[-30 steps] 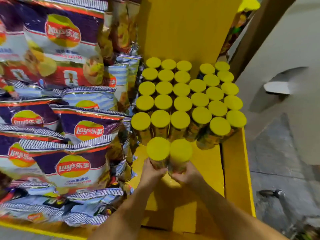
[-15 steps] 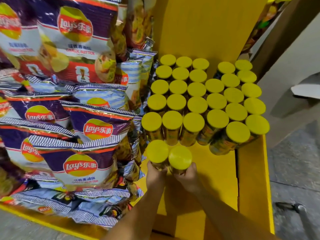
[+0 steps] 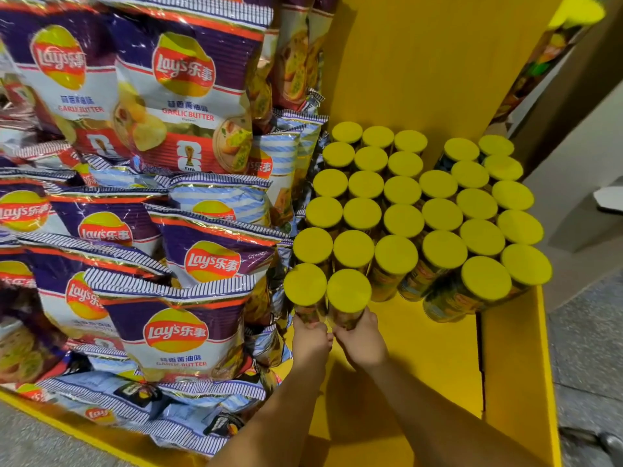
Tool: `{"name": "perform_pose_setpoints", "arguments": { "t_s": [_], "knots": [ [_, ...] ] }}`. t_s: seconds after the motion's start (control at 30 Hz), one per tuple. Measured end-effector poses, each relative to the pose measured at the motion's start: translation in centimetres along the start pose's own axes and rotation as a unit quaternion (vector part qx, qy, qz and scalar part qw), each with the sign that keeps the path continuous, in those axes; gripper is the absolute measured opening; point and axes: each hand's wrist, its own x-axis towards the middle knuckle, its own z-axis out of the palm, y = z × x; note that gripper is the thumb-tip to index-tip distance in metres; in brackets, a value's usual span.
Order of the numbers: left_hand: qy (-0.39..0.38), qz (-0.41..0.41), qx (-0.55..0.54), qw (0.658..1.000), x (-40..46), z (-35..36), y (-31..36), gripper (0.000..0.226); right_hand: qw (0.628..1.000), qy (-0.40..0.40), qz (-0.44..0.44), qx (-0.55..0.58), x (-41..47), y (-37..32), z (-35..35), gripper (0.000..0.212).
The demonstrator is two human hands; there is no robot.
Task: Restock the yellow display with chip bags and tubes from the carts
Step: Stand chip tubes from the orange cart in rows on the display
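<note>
The left hand (image 3: 310, 342) grips one yellow-lidded tube (image 3: 305, 286) and the right hand (image 3: 362, 340) grips a second tube (image 3: 349, 293) — the two touch side by side. Both stand at seven o'clock of the packed tubes (image 3: 421, 203) on the yellow display (image 3: 512, 365), with chip bags (image 3: 175, 332) at nine o'clock.

bare yellow shelf floor (image 3: 428, 358) right of hands, packed tubes (image 3: 404, 197) behind, chip bags (image 3: 175, 298) left

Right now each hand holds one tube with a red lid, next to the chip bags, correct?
Not quite: the head view shows yellow lids, not red. The left hand and right hand each hold one tube beside the chip bags.
</note>
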Motion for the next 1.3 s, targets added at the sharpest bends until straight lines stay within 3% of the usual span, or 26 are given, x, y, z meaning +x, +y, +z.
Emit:
{"name": "perform_pose_setpoints", "arguments": {
  "t_s": [0.37,0.53,0.67,0.77,0.9,1.0,1.13,1.3],
  "knots": [
    [-0.031,-0.006,-0.013,0.999,0.5,0.1,2.2,0.072,1.0,0.001,0.013,-0.025,1.1,-1.1,-0.3,0.079],
    [-0.047,-0.046,-0.015,0.998,-0.2,-0.4,2.5,0.058,0.999,-0.032,0.042,0.01,1.0,-1.4,-0.9,0.079],
    [-0.076,-0.035,0.048,0.995,-3.2,-1.5,2.8,0.044,0.997,-0.046,0.067,0.003,-0.5,-1.8,-2.0,0.089],
    [-0.111,-0.049,0.047,0.991,-6.5,-2.1,3.4,0.049,0.995,-0.049,0.082,-0.01,-3.3,-2.3,-3.2,0.073],
    [-0.172,0.006,0.128,0.977,-11.4,-4.1,4.2,0.019,0.996,-0.028,0.079,-0.005,-9.2,-3.5,-5.7,0.041],
    [-0.219,0.097,0.198,0.95,-15.1,-5.9,4.7,0.013,0.997,0.02,0.064,0.026,-15.4,-3.6,-8.0,0.023],
    [-0.257,0.209,0.301,0.894,-19.4,-6.4,4.6,0.015,0.993,0.088,0.04,0.07,-23.2,-2.6,-10.9,0.015],
    [-0.327,0.318,0.4,0.795,-27.1,-4.5,1.6,0.015,0.975,0.187,0.05,0.11,-33.2,2.3,-13.4,0.011]
  ]
}}
